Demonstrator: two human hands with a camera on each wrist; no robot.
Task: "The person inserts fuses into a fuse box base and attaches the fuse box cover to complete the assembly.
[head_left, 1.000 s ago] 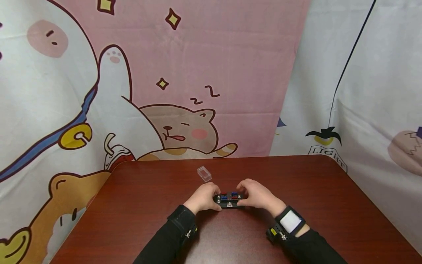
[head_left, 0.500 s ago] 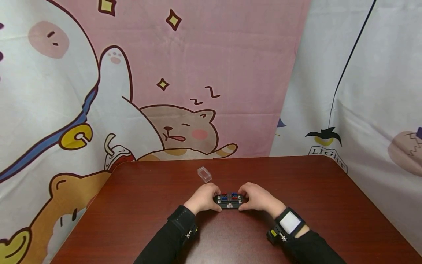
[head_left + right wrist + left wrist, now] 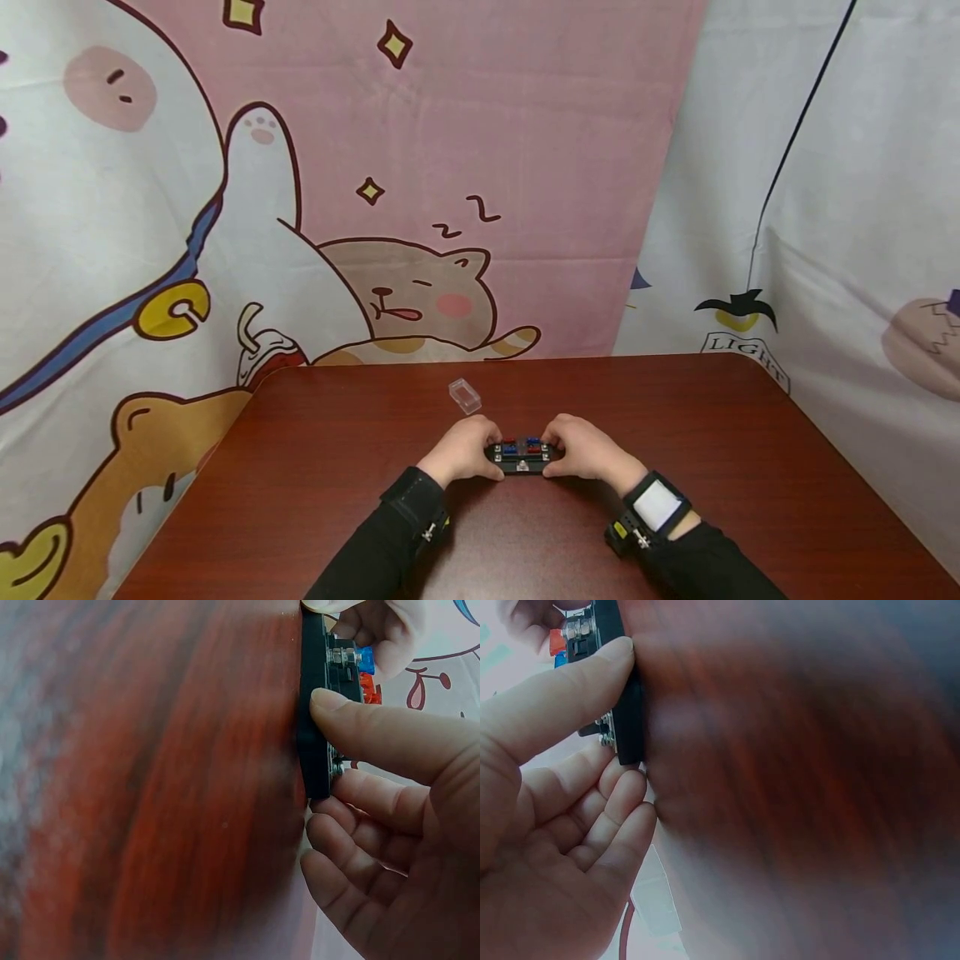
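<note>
A black fuse block [image 3: 522,457] with red and blue blade fuses and metal screw terminals lies on the brown table. My left hand [image 3: 467,448] grips its left end, thumb along the near side and fingers at the far side. At the opposite end, my right hand [image 3: 588,450] pinches it in the same manner. In the left wrist view the thumb [image 3: 577,690] presses on the black base [image 3: 632,727]. The right wrist view has the other thumb [image 3: 375,724] against the base, with red fuses [image 3: 370,690] beyond it. The fingers partly hide both ends.
A small clear plastic cover [image 3: 465,396] lies on the table [image 3: 337,467] behind the left hand. A printed cloth [image 3: 570,167] with cartoon animals hangs along the table's back edge.
My right hand has shifted slightly right, its thumb moving off the front of the fuse block to its right end. The left hand and the block stay nearly still.
</note>
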